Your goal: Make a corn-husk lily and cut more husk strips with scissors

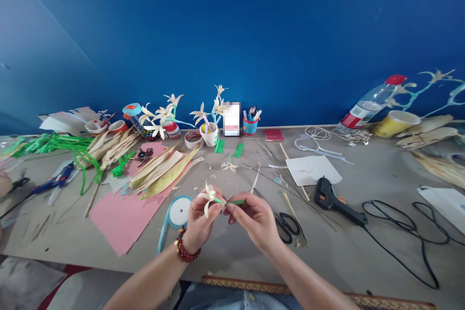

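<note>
Left hand (205,210), lower centre of the frame, a beaded bracelet (188,247) at the wrist: fingers closed in a pinch, thumb against fingertips, holding a cream flower (208,196) by its green stem base; petals spread toward the left.

Right hand (254,215), just beside it: thumb and forefinger brought together on a narrow green strip (236,202), which runs up to the base of the flower; remaining fingers curled. Whether the strip is wound round the stem cannot be told.

Flower: at centre, slightly below the middle of the frame, above the grey table (232,256).

Near the left hand: one spool of light blue ribbon (179,211), white hub. Further left: pink paper (119,215), with dried husks (163,174) lying across its upper part.

Near the right hand: black-handled scissors (288,228), partly hidden. Right of these: one black glue gun (325,196), cord trailing to the lower right.

Middle of the frame: one loose flower (229,164), two green pieces (220,146) above it.

Back row, against the blue wall: white cup (209,136) bearing flowers; pen holder (250,128); red-capped bottle (370,106), tilted, upper right.
</note>
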A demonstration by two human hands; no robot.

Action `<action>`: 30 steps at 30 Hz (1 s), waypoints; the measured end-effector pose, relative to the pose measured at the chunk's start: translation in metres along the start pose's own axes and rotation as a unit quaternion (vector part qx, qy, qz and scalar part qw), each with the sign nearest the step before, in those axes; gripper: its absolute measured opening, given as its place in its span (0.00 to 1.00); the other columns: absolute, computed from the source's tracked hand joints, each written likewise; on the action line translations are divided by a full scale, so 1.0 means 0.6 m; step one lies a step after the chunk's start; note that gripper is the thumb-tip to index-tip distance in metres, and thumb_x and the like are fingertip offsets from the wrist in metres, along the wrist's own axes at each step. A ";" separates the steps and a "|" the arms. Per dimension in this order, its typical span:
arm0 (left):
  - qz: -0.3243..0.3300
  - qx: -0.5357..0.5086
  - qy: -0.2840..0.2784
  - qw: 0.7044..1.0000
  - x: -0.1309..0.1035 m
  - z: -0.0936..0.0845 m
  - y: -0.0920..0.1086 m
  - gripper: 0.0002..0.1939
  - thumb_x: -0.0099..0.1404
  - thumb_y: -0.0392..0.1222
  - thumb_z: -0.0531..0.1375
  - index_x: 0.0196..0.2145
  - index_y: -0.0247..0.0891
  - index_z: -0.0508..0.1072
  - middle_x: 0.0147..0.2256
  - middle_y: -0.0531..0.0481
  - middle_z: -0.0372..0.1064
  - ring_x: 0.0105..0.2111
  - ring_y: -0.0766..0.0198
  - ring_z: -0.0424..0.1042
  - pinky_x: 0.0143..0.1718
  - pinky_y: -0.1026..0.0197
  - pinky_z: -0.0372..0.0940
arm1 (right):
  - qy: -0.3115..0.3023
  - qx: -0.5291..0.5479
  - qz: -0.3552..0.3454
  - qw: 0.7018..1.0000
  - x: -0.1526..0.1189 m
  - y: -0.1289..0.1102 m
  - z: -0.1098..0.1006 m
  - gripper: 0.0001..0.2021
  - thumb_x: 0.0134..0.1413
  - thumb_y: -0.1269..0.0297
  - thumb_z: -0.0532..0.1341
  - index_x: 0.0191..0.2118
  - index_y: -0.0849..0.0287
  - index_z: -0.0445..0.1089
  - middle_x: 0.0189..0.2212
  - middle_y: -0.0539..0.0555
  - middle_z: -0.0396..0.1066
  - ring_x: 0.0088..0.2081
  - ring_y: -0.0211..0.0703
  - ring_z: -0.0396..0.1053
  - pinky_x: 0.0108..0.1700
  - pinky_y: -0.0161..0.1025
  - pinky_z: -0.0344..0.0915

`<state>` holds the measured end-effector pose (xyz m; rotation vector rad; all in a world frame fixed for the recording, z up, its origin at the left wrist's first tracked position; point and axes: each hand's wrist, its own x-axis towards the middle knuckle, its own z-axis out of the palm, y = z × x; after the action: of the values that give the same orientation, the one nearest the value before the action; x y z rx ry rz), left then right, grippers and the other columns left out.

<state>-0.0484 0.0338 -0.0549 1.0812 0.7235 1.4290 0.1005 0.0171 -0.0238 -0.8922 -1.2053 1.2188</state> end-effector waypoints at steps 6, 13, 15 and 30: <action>-0.039 -0.011 0.004 0.999 0.000 0.004 -0.001 0.07 0.56 0.45 0.70 0.27 0.41 0.78 0.31 0.51 0.71 0.27 0.66 0.68 0.28 0.62 0.68 | -0.001 0.107 0.074 0.992 -0.001 0.003 0.001 0.14 0.52 0.54 0.69 0.29 0.59 0.71 0.22 0.50 0.73 0.20 0.36 0.69 0.24 0.33 0.70; -0.076 -0.042 0.022 0.996 0.002 0.032 0.010 0.11 0.53 0.44 0.72 0.25 0.37 0.75 0.26 0.52 0.68 0.26 0.68 0.66 0.28 0.65 0.65 | 0.058 -0.129 -0.087 0.986 -0.014 0.007 -0.001 0.07 0.59 0.64 0.62 0.30 0.57 0.70 0.24 0.51 0.72 0.25 0.40 0.69 0.28 0.36 0.68; -0.083 -0.049 0.026 0.995 0.002 0.036 0.012 0.10 0.52 0.44 0.72 0.26 0.38 0.76 0.28 0.52 0.69 0.26 0.68 0.66 0.28 0.65 0.64 | 0.056 -0.190 -0.148 0.969 -0.014 0.006 -0.004 0.05 0.59 0.68 0.61 0.31 0.56 0.70 0.25 0.52 0.73 0.27 0.41 0.70 0.32 0.37 0.68; -0.112 -0.099 0.039 0.988 -0.004 0.042 0.021 0.05 0.56 0.39 0.70 0.29 0.38 0.78 0.28 0.53 0.67 0.26 0.71 0.63 0.27 0.69 0.60 | -0.009 -0.396 -0.375 0.839 -0.009 0.004 -0.026 0.14 0.59 0.75 0.58 0.50 0.58 0.71 0.35 0.60 0.78 0.34 0.48 0.73 0.37 0.44 0.71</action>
<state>-0.0309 0.0254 -0.0345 0.7682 0.7178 1.3243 0.1158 0.0139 -0.0303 -0.8319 -1.8802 0.0541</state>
